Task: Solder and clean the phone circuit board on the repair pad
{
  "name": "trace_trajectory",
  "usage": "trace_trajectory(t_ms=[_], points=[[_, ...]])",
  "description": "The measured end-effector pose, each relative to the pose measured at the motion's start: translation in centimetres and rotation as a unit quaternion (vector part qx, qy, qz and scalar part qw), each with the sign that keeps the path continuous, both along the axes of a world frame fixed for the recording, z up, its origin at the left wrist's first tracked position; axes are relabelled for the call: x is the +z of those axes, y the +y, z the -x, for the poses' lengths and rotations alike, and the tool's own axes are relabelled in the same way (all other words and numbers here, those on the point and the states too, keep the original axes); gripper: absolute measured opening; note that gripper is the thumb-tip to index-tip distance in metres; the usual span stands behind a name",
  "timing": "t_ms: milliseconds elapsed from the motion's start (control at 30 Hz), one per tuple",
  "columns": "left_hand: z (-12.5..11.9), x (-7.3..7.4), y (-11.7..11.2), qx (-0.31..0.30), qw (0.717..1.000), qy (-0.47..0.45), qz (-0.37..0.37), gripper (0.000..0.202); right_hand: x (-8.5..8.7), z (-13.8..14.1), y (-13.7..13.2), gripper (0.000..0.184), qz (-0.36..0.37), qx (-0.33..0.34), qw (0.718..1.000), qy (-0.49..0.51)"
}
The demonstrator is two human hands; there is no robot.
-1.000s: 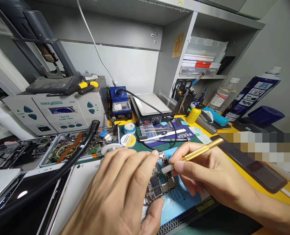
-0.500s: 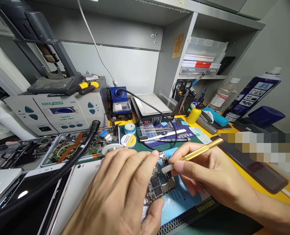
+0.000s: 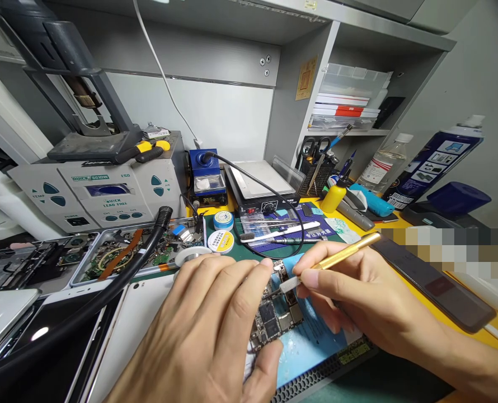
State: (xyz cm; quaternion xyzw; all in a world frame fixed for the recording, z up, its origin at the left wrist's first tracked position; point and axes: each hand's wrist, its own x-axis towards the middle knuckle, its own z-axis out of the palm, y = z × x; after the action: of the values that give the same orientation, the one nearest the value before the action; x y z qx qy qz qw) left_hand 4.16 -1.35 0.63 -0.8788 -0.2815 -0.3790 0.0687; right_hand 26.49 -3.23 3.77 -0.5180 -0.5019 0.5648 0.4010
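Note:
A phone circuit board (image 3: 269,320) lies on a light blue sheet (image 3: 311,347). My left hand (image 3: 207,313) spans the board from the left, index fingertip at its far edge and thumb at its near edge, gripping it; the hand hides the board's left part. In my right hand (image 3: 353,285) a scraper knife (image 3: 341,252) with a golden handle is pinched between thumb and fingers. Its flat grey blade points left, over the upper part of the board. Whether the thin tip touches the board I cannot tell.
A hot air station (image 3: 106,190) stands at left, its black hose (image 3: 118,291) crossing over a tray of boards (image 3: 123,257) and several phones. Behind the board lie solder tins (image 3: 221,241) and a white brush (image 3: 280,231). A dark phone (image 3: 433,280) lies at right.
The scraper knife has shifted slightly, its blade a little higher in view and its handle tilted a bit more. My right fingers have moved slightly with it; my left hand stays in place.

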Motion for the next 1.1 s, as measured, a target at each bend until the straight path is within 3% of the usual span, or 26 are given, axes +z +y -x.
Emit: trace_trajectory(t_ms=[467,1100], points=[[-0.11,0.16,0.04,0.000,1.000,0.003,0.022,0.052,-0.37,0.03,-0.44,0.020,-0.025,0.008,1.000,0.013],[-0.11,-0.15,0.51,-0.009,1.000,-0.005,-0.026,0.052,-0.17,0.49,-0.32,0.013,-0.027,0.010,0.999,0.044]])
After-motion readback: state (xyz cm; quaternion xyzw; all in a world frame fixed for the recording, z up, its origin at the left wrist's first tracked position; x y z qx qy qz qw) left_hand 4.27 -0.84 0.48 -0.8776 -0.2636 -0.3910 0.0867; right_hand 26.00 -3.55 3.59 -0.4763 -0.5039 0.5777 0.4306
